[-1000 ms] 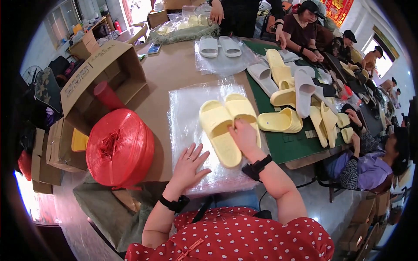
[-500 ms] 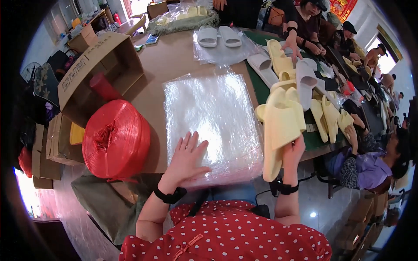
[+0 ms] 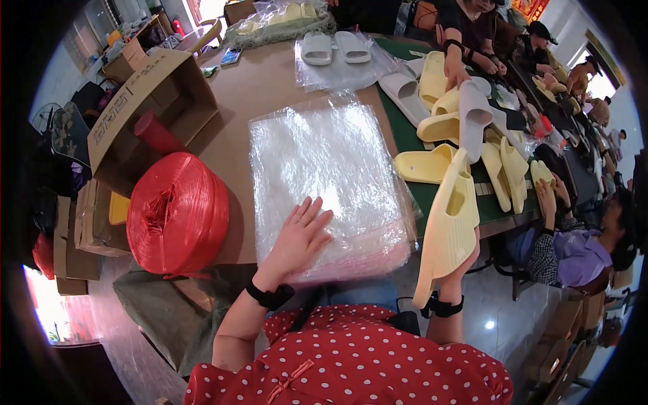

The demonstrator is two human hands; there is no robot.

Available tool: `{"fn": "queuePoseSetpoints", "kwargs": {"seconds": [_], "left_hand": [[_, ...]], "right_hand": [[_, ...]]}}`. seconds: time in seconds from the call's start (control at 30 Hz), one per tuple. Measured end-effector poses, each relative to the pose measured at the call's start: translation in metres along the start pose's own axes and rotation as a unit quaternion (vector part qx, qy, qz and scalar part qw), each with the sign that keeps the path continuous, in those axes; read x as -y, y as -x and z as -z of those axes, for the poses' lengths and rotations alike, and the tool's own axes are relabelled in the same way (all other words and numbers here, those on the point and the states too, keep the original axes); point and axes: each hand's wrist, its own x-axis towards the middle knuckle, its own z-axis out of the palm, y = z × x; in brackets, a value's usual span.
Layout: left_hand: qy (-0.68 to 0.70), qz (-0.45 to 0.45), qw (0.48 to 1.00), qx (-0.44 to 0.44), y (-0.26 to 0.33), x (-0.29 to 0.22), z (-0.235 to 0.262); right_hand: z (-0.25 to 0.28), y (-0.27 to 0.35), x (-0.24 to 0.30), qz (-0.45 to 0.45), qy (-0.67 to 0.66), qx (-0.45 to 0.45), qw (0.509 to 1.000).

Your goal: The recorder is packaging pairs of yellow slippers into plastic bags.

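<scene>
My left hand (image 3: pixel 302 236) rests with fingers spread on a stack of clear plastic bags (image 3: pixel 324 158) at the front of the table. Beyond the stack's right side, my right hand (image 3: pixel 462 266) grips a pale yellow slipper (image 3: pixel 451 229). The slipper is held up on edge, its toe end pointing away from me, and it hides most of my fingers. Just behind it, another yellow slipper (image 3: pixel 422 166) lies on the green mat. A grey slipper (image 3: pixel 472 118) and several more yellow ones are heaped farther back.
To my left stand a large roll of red plastic twine (image 3: pixel 179 216) and an open cardboard box (image 3: pixel 152 101). Two white slippers (image 3: pixel 352 47) lie on plastic at the back. A co-worker's hand (image 3: pixel 455 71) reaches onto the heap; another person (image 3: pixel 574 250) sits at the right.
My right hand has turned the yellow slipper more onto its edge, uncovering the slipper behind it. The co-worker's hand has come down onto the heap. My left hand stays on the bags.
</scene>
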Motion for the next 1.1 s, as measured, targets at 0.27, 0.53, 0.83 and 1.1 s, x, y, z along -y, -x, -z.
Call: {"fn": "queuePoseSetpoints", "kwargs": {"seconds": [0.27, 0.53, 0.83, 1.1], "left_hand": [[0.025, 0.007, 1.000, -0.004, 0.000, -0.016, 0.009], [-0.073, -0.014, 0.996, 0.052, 0.018, -0.036, 0.003], [0.375, 0.236, 0.895, -0.049, 0.010, -0.018, 0.013], [0.450, 0.243, 0.855, -0.088, 0.001, -0.017, 0.013]], "right_hand": [[0.019, 0.010, -0.011, -0.087, -0.299, -0.026, 0.950], [0.020, 0.015, -0.023, -0.150, -0.246, -0.053, 0.956], [0.019, 0.020, -0.017, -0.032, 0.006, -0.010, 0.999], [-0.009, 0.020, 0.020, -0.060, -0.047, 0.020, 0.997]]}}
